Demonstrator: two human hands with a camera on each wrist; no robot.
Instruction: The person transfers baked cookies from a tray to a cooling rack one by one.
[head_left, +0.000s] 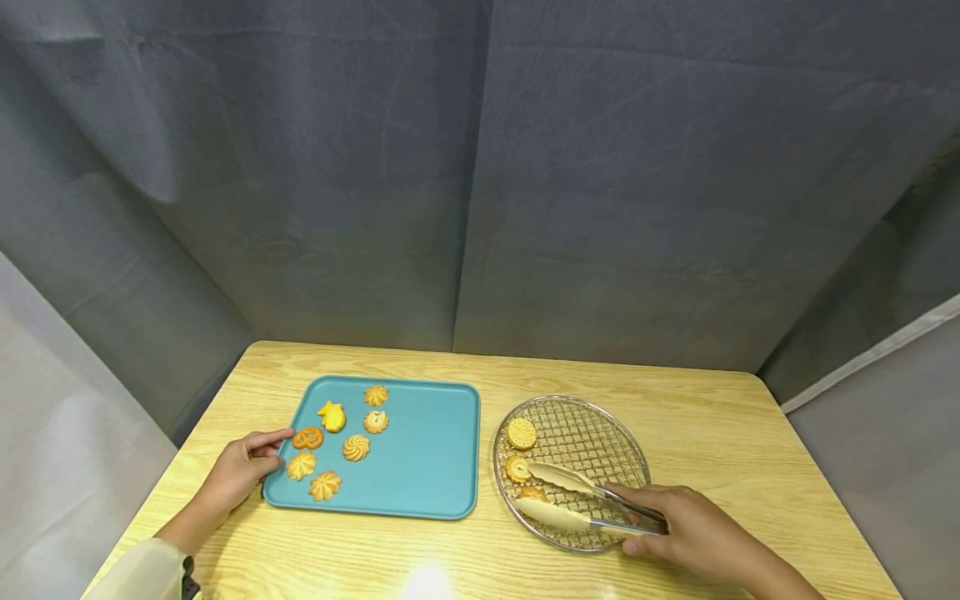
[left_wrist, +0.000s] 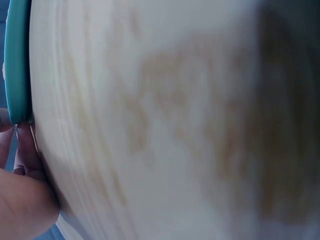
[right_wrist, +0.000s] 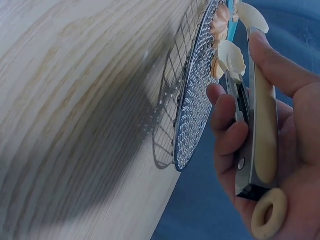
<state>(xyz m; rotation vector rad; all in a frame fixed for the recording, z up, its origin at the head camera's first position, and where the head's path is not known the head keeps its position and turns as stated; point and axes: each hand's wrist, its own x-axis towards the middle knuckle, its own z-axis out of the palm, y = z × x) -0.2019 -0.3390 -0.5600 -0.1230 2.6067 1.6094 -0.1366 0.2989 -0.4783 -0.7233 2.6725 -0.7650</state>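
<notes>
My right hand (head_left: 678, 525), lower right of the head view, grips the tongs (head_left: 577, 522), tips apart, one cookie (head_left: 532, 492) between; only the right wrist view shows the end ring (right_wrist: 279, 212). My left hand (head_left: 236, 471), lower left, pinches the tray's edge. The wire rack (head_left: 592, 425), lower right, bears three cookies; the blue tray (head_left: 427, 450), lower centre-left, seven.

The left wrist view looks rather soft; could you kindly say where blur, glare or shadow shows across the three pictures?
Left wrist: the tabletop is heavily blurred, worst toward the right; head: white glare on the tabletop at the frame's bottom edge, the tray reasonably crisp; right wrist: a dark shadow over the tabletop beside the round wire rack.
</notes>
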